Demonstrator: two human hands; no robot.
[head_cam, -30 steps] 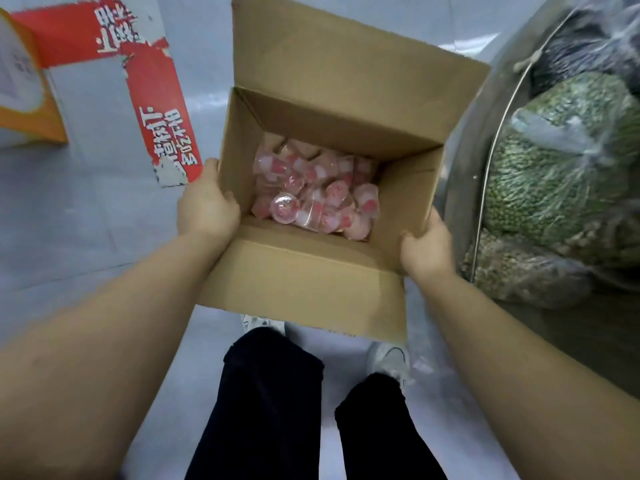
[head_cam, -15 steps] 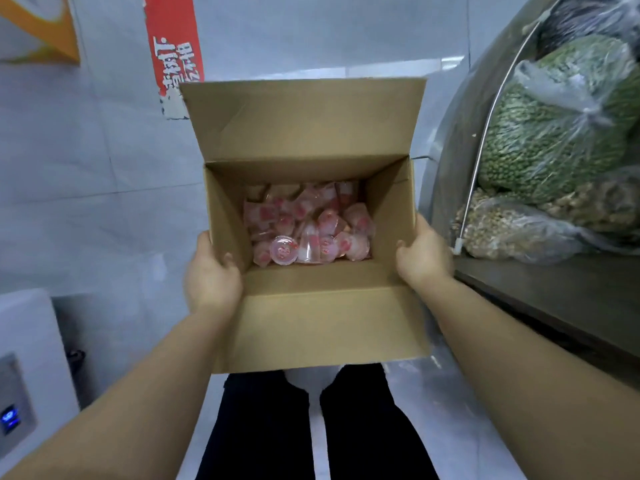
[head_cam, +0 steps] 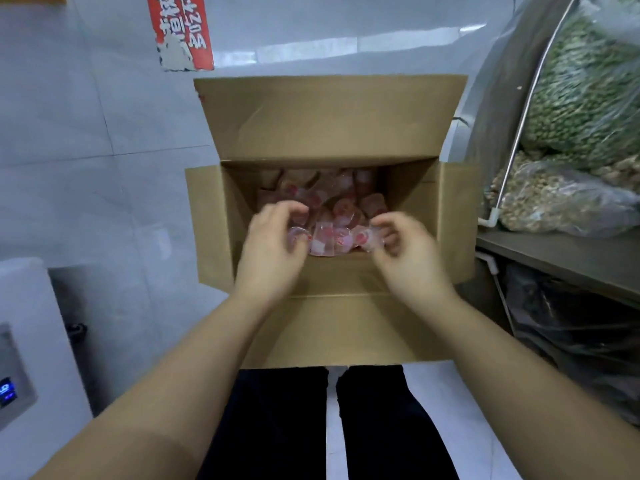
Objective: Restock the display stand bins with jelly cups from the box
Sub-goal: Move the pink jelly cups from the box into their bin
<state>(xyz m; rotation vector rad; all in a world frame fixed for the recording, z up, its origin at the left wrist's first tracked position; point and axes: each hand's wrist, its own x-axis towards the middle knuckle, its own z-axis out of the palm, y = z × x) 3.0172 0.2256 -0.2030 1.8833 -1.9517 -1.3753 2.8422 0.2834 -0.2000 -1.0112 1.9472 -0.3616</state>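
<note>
Cardboard box (head_cam: 332, 327), flaps open, on the floor beside a display stand (head_cam: 554, 258) holding bagged dry goods (head_cam: 588, 98). Jelly cups (head_cam: 341, 216), pink and clear, piled loose in the box bottom; likely light, slick and foil-lidded, best scooped around the bodies. Left hand (head_cam: 273, 244) and right hand (head_cam: 405, 251) reach in with fingers curled over the pile; whether either grips a cup cannot be told.

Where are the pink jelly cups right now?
Head view, centre: the pink jelly cups lie heaped in the open brown cardboard box, between the left hand and right hand.
</note>
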